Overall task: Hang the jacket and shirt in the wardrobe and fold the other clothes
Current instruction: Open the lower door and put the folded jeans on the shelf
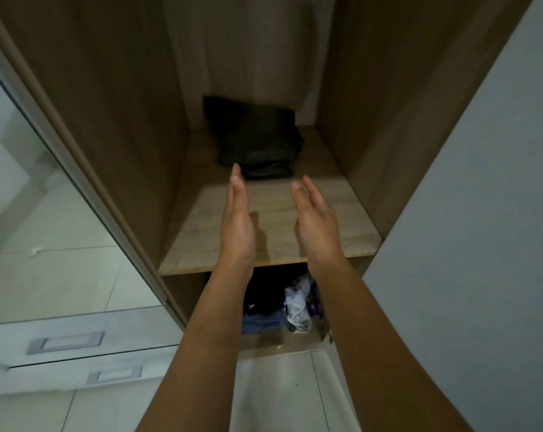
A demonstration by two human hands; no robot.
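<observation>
While both hands [276, 216] hover flat, folded clothes [257, 141] lie shelf-deep.

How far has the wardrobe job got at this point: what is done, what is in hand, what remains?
Done, by the look of it: a folded stack of dark clothes lies at the back of the wardrobe shelf. In hand: nothing; the left hand and right hand are open above the shelf, just short of the stack. Left: loose clothes lie unfolded in the compartment below. No hung jacket or shirt is in view.

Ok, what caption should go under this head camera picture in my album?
Both open hands, left hand and right hand, reach toward folded dark clothes on the wardrobe shelf.
</observation>
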